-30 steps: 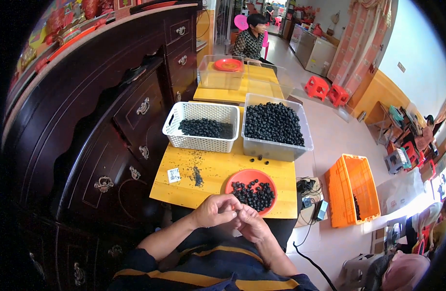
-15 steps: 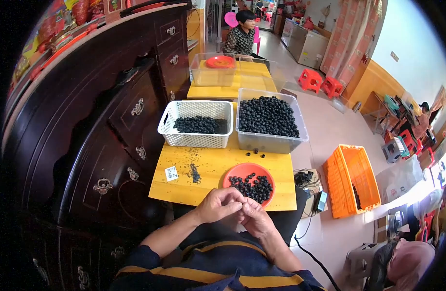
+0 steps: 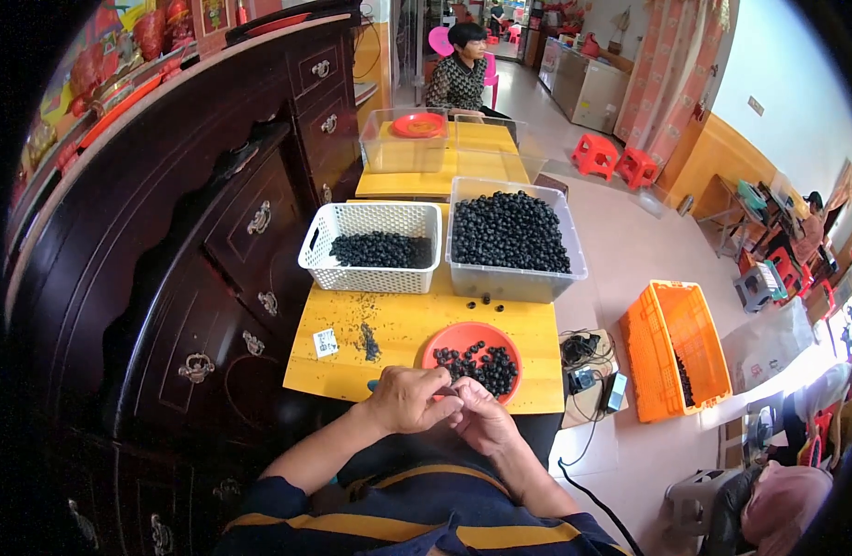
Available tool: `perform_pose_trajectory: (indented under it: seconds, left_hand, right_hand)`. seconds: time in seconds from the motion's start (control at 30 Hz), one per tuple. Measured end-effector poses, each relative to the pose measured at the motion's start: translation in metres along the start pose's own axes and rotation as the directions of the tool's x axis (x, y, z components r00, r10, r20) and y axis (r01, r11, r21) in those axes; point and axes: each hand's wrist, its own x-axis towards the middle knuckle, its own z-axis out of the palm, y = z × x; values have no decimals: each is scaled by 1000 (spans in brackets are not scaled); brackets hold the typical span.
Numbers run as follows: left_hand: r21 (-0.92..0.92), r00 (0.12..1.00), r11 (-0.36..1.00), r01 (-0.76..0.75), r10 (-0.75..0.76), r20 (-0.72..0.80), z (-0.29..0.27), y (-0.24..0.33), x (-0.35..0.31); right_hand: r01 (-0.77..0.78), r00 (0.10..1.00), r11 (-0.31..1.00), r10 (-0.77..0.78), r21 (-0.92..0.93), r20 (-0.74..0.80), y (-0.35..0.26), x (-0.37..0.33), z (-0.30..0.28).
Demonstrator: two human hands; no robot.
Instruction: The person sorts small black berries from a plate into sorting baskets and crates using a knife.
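Note:
My left hand [image 3: 410,400] and my right hand [image 3: 484,417] meet over the near edge of the yellow table, fingertips pinched together. Whatever lies between them is too small and hidden to name. A bit of teal [image 3: 373,384] shows beside the back of my left hand; its kind is unclear. Just beyond my fingers sits a red plate [image 3: 463,331] holding small round black pieces [image 3: 496,371]. Farther back stand a white perforated basket [image 3: 370,280] with a layer of black pieces and a clear plastic bin [image 3: 514,285] heaped with them.
Dark crumbs [image 3: 368,341] and a white printed card [image 3: 326,343] lie on the table's left. A dark wooden cabinet [image 3: 166,324] borders the left side. An orange crate [image 3: 653,361] and cables [image 3: 583,350] are at right. A person [image 3: 458,79] sits beyond the far table.
My left hand has turned so its back faces up more, and the teal bit now shows beside it. Both hands stay together. The view has shifted slightly.

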Motion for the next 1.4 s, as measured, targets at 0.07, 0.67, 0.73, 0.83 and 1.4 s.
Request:
perform_pose_trajectory:
  seconds: [0.07,0.67,0.73,0.83,1.4]
  left_hand:
    - [27,1000,999,-27,27,6,2,-1,3]
    - [205,996,975,84,-73,-60,17,-15,-11]
    - [200,996,976,82,-75,-45,15,-18,-16]
    - [206,996,975,89,-84,-28,10,-21,-19]
    - [115,990,984,137,-134,-38,14,-31,-20]
  right_hand:
    - [-19,1000,1000,19,-2,-9,-1,3,-3]
    - [-266,963,929,246,256,109,4,26,-18]
    - [-253,965,928,222,272,141,7,26,-11]
    - [-247,969,921,227,302,98,12,28,-7]
    - [-198,980,908,192,369,53,19,27,-10]
